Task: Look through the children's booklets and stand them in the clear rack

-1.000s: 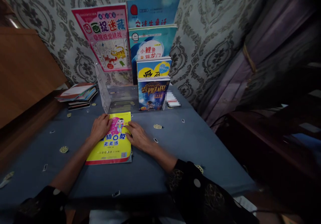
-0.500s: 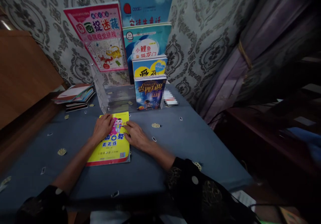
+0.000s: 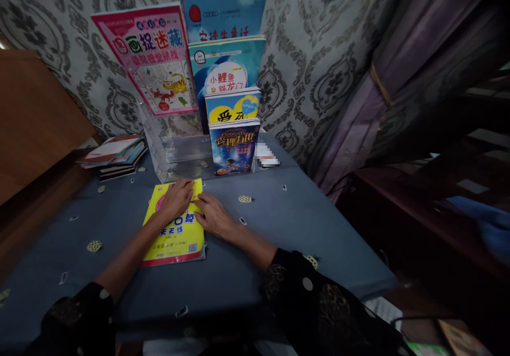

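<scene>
A yellow workbook (image 3: 175, 243) with a red lower border lies closed on the table in front of me. My left hand (image 3: 177, 197) rests flat across the upper part of its cover, fingers stretched toward the upper right and covering the printed figure. At the workbook's right edge, my right hand (image 3: 215, 215) touches the cover with its fingertips, thumb and fingers apart. Just behind the workbook stands a clear tiered book rack (image 3: 153, 149). On it are a pink book (image 3: 163, 58), two blue-green books and, in front, a dark blue book (image 3: 234, 151).
A stack of books (image 3: 115, 151) lies at the table's back left, beside a brown wooden panel (image 3: 35, 111). The dark blue-grey tablecloth (image 3: 279, 228) carries pineapple prints. A tied purple curtain (image 3: 382, 85) hangs at the right, near a dark red surface (image 3: 382, 207).
My left hand has moved from the workbook's left edge rightward onto the middle of its cover. The right hand stays at the right edge. The view has shifted slightly.
</scene>
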A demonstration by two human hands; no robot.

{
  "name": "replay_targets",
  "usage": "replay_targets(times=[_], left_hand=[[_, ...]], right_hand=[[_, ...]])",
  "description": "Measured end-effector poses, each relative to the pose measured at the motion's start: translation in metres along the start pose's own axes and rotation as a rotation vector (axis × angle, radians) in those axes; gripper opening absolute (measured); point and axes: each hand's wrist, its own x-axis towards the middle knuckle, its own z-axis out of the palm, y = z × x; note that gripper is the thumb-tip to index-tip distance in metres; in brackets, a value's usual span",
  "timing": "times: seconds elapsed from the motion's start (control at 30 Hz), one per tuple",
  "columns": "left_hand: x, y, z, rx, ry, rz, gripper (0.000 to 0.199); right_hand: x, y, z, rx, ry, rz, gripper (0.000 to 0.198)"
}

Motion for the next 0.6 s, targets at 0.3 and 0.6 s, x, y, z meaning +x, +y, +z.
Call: replay_targets(times=[0.3,0.6], left_hand=[[0.013,0.001,0.006,-0.083,-0.019,0.118,0.042],[0.012,-0.004,0.01,-0.097,-0.038,0.139,0.044]], right_hand=[[0.0,0.004,0.004,0.044,0.036,-0.02,0.027],[0.001,0.006,0.003,-0.009,0.019,-0.041,0.025]])
